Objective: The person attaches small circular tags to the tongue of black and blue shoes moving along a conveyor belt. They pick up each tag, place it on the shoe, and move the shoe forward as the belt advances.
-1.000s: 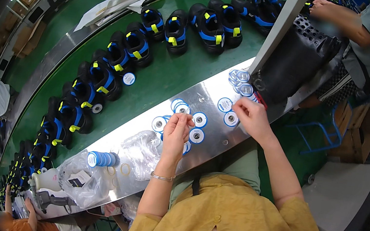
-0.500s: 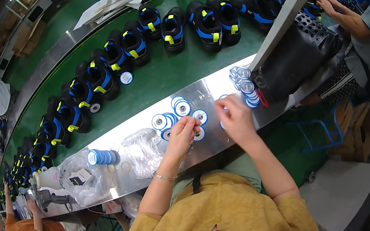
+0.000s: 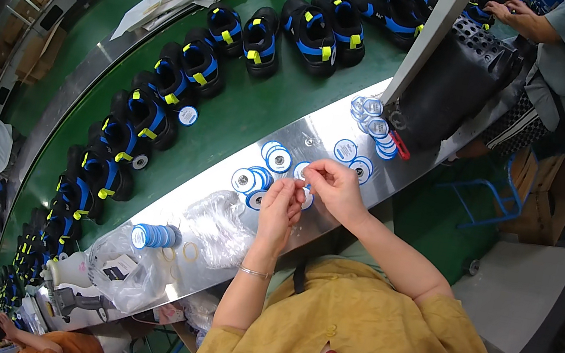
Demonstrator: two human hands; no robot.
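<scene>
Right now both hands, left hand [image 3: 283,205] and right hand [image 3: 335,188], pinch fingertips together on something tiny, probably a light, limp thread end, just beside the blue-and-white spools [image 3: 257,178] on the steel counter [image 3: 319,138].

Bare steel shelf [image 3: 320,134] beyond hands, tape spools [image 3: 262,169] left, black crate [image 3: 457,86] right.

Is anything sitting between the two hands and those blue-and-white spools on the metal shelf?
Nothing visible does. The left hand and right hand meet fingertip to fingertip directly over the spools on the metal shelf. What they pinch is too small to tell.
</scene>
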